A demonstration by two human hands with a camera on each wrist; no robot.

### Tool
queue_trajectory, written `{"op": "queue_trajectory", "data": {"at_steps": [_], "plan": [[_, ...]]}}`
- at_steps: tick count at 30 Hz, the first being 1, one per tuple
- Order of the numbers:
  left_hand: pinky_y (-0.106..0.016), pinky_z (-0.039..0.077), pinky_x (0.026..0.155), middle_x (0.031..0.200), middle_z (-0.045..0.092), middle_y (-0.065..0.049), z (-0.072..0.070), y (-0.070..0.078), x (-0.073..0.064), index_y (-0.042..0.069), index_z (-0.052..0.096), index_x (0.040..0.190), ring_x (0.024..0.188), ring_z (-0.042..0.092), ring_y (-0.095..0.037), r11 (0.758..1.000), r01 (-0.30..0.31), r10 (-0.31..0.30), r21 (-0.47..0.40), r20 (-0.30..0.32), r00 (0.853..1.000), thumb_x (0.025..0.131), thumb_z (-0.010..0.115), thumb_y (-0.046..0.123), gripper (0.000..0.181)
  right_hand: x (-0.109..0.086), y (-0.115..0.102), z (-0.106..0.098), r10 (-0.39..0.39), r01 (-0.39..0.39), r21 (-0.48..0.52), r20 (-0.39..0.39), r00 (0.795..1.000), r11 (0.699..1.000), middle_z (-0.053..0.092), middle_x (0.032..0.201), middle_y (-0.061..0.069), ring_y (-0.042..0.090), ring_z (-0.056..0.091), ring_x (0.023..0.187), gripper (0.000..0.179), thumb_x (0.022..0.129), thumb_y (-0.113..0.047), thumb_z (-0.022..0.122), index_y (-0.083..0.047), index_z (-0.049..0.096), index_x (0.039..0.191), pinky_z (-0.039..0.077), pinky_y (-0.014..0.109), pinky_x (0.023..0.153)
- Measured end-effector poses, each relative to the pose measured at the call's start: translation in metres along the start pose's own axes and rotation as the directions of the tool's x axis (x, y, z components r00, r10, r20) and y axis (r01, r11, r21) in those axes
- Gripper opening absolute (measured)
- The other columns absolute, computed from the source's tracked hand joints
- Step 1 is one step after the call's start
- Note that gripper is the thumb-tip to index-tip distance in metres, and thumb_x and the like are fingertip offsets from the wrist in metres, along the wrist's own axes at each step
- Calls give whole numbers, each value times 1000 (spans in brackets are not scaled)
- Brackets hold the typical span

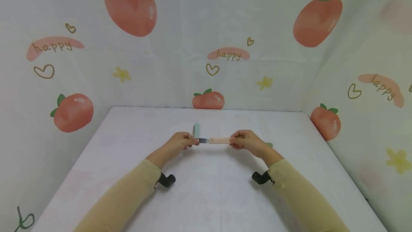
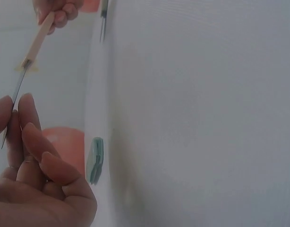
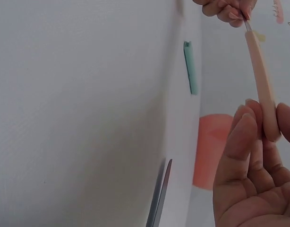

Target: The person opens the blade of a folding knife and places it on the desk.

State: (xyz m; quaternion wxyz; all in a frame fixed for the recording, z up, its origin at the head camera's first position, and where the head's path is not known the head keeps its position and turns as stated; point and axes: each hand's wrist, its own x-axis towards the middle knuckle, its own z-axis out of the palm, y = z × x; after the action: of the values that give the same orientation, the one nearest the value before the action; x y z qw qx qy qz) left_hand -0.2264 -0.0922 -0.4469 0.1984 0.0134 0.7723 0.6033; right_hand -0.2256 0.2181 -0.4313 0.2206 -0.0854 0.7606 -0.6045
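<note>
A small knife (image 1: 220, 140) with a pale pink handle is held level above the table, between both hands. My left hand (image 1: 181, 141) pinches the blade near its tip between thumb and fingertips. At the other end, the butt of the handle (image 3: 261, 78) is pinched by my right hand (image 1: 247, 141). A mint-green, slim folded object (image 1: 197, 130) lies on the table just behind the left hand. Behind the right wrist shows the end of a green handle (image 1: 269, 145), the rest of it covered; in the right wrist view a thin metal blade (image 3: 163, 191) lies near that hand.
The white-covered table (image 1: 206, 196) reaches back to a cloth wall (image 1: 180, 81) printed with red fruit, hearts and the word happy. Similar cloth hangs at both sides. A black wrist device (image 1: 166, 180) sticks out from the left sleeve, another (image 1: 260, 178) from the right.
</note>
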Motion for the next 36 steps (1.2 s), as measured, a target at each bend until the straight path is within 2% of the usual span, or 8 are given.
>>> {"op": "queue_trajectory", "data": {"at_steps": [6, 9, 17, 21, 26, 31, 36], "plan": [[-34, 40, 81, 96, 75, -2, -3, -2, 0, 8, 64, 85, 89, 53, -19, 998, 25, -27, 53, 46, 999, 93, 73, 22, 18, 0, 2, -3, 12, -11, -24, 43, 999, 1000, 68, 101, 26, 21, 65, 86, 18, 97, -13, 67, 3, 64, 105, 54, 37, 83], [-34, 41, 81, 97, 74, -1, -3, -2, 0, 8, 64, 87, 91, 53, -19, 996, 33, -38, 79, 60, 998, 93, 72, 23, 18, 0, 2, -4, 8, -6, -38, 49, 999, 999, 67, 104, 30, 21, 65, 86, 20, 98, -13, 67, 4, 64, 106, 54, 36, 83], [-30, 43, 71, 96, 73, -1, -1, -5, 2, 8, 63, 90, 88, 52, -19, 993, 7, -14, 116, 58, 998, 95, 71, 25, 19, -1, 2, -1, 24, -23, -44, 20, 1000, 999, 70, 98, 19, 20, 66, 85, 20, 98, -12, 66, 6, 64, 107, 55, 35, 82], [-30, 44, 72, 98, 73, 0, -2, -6, 4, 9, 65, 92, 90, 52, -19, 991, 19, -28, 130, 64, 998, 95, 70, 26, 18, 0, 3, -1, 26, -25, -44, 12, 1000, 999, 71, 95, 15, 20, 66, 85, 20, 98, -12, 66, 6, 64, 107, 55, 34, 81], [-30, 46, 75, 101, 71, -1, -5, -7, 6, 9, 67, 96, 95, 55, -20, 990, 18, -27, 138, 61, 998, 97, 67, 27, 18, -1, 6, -3, 35, -35, -57, 1, 999, 998, 71, 96, 15, 20, 66, 85, 20, 99, -11, 65, 7, 64, 107, 55, 32, 79], [-31, 46, 77, 100, 67, -4, -9, -7, 10, 9, 68, 101, 97, 55, -21, 991, 10, -14, 136, 28, 1000, 98, 66, 28, 20, -1, 10, -6, 51, -52, -65, -16, 999, 996, 72, 96, 16, 18, 65, 84, 20, 99, -12, 65, 6, 64, 107, 55, 32, 78], [-32, 46, 81, 103, 70, -1, -10, -6, 16, 9, 67, 105, 101, 57, -21, 989, 4, -1, 145, -22, 1000, 99, 64, 28, 20, 1, 15, -7, 83, -84, -57, -22, 996, 995, 72, 93, 13, 17, 65, 84, 19, 98, -12, 66, 5, 65, 105, 54, 31, 78]]}}
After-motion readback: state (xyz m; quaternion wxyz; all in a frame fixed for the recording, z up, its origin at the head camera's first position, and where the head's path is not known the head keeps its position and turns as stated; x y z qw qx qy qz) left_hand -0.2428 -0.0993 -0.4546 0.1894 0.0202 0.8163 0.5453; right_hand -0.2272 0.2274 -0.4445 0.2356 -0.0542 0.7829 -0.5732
